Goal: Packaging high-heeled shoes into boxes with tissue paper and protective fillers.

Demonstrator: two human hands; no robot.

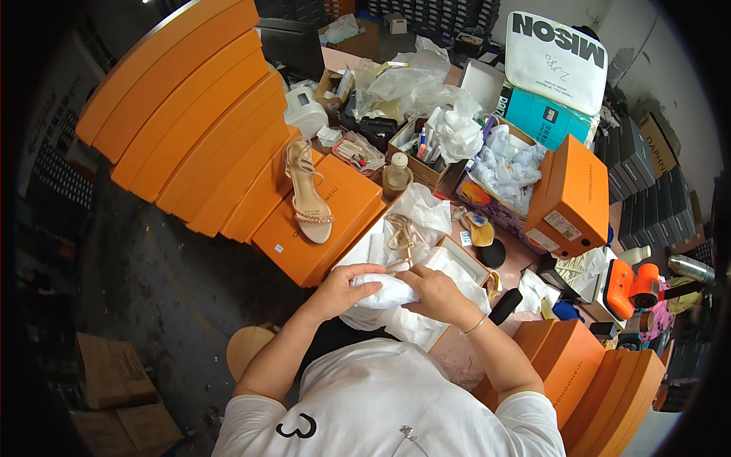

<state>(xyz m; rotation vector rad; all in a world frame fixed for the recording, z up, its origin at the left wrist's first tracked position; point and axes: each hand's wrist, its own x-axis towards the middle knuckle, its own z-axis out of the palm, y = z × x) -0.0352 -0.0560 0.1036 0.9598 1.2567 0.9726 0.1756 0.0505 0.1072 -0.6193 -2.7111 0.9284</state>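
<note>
1. The left hand (340, 287) and the right hand (435, 293) are both curled closed around a white cloth bundle (386, 290), one at each end, above an open shoe box (457, 263) at the near edge of the table (525, 263).
2. That box is lined with white tissue paper (415, 213); a strappy tan sandal (402, 238) sits in it, just beyond the bundle.
3. A matching sandal (308, 194) lies on a closed orange box (324, 225) at the table's left edge, beside a stack of orange boxes (194, 122).
4. Further back, an open carton (506, 171) is filled with crumpled white paper, with another orange box (571, 198) tipped against it.
5. A small cardboard tray (419, 156) near the middle holds pens.
</note>
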